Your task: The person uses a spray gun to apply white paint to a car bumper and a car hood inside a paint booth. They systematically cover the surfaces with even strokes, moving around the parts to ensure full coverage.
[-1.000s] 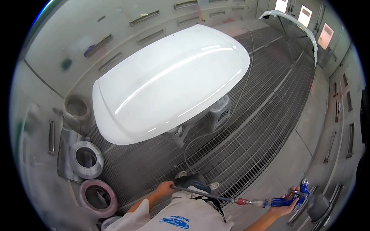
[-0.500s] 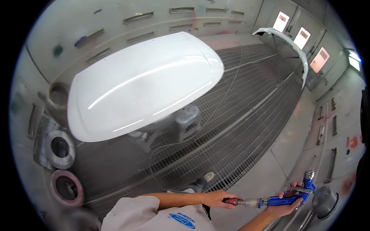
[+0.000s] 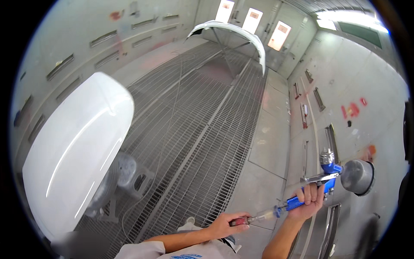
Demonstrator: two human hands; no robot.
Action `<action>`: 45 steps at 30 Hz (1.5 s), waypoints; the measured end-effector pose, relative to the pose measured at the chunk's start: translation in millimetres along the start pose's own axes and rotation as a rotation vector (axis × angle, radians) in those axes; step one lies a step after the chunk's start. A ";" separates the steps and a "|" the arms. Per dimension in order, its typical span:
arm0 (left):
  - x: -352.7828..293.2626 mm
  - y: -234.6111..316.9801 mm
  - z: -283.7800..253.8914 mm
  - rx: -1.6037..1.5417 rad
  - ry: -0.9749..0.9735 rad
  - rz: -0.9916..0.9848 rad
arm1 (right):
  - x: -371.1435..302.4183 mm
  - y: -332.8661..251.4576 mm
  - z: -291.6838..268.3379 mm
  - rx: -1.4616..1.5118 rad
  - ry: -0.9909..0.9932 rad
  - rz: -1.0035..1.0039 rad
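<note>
My right hand (image 3: 307,203) is wrapped round the handle of a blue paint spray gun (image 3: 329,169). A grey, rounded paint cup (image 3: 357,178) sticks out at the gun's right side, and its silver nozzle points away from me. Below the handle, a clear in-line filter (image 3: 263,215) runs down to a red hose coupling (image 3: 239,221). My left hand (image 3: 224,226) is closed on that coupling. Off to the left, apart from both hands, lies a glossy white car hood (image 3: 82,151), raised above the floor.
Under the hood stands a grey plastic stool (image 3: 129,176). A white bumper (image 3: 237,30) rests on a stand at the far end. Metal floor grating (image 3: 194,142) runs lengthwise, with a thin hose (image 3: 166,134) across it. The right wall (image 3: 340,77) is close to the gun.
My view has swung right, so the hood and bumper sit further left. The right hand's fingers now curl round the handle, and the gun is tilted more upright. My left hand stays on the coupling.
</note>
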State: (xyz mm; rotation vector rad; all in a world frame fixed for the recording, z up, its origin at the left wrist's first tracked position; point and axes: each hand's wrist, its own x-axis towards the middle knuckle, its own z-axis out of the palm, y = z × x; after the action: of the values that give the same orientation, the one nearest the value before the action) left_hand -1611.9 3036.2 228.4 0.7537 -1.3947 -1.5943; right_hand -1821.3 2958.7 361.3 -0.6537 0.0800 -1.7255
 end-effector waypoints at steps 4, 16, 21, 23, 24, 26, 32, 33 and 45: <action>68.9 11.1 -22.2 -0.104 0.182 -0.179 | 70.3 25.5 -24.4 0.032 0.102 0.010; 336.5 -2.0 -42.0 -0.364 0.274 -0.363 | 331.4 11.5 -119.4 0.170 -0.075 0.143; 432.4 -15.3 -60.0 -0.202 0.299 -0.300 | 427.8 6.4 -164.6 0.038 -0.105 0.198; 470.4 -29.8 -64.7 -0.210 0.321 -0.265 | 468.0 9.3 -181.0 -0.044 -0.072 0.237; 488.3 -32.5 -69.9 -0.099 0.297 -0.212 | 487.5 11.8 -189.8 -0.020 -0.070 0.253; 530.1 -27.9 -84.2 0.120 0.232 -0.098 | 524.2 16.2 -206.9 0.017 -0.070 0.270; 650.0 -28.0 -138.5 -0.092 0.148 -0.132 | 651.3 55.3 -244.4 -0.073 0.031 0.231; 671.2 -21.9 -149.8 -0.176 0.094 -0.183 | 675.3 64.3 -257.2 0.001 -0.065 0.219; 923.3 1.9 -348.3 -0.092 0.169 -0.147 | 961.9 224.2 -266.8 -0.270 0.103 0.296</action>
State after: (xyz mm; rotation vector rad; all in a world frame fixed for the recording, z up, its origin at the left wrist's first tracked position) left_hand -1718.4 2055.4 252.9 0.9309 -1.1591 -1.6540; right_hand -1856.4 1937.6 414.5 -0.7104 0.4663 -1.4720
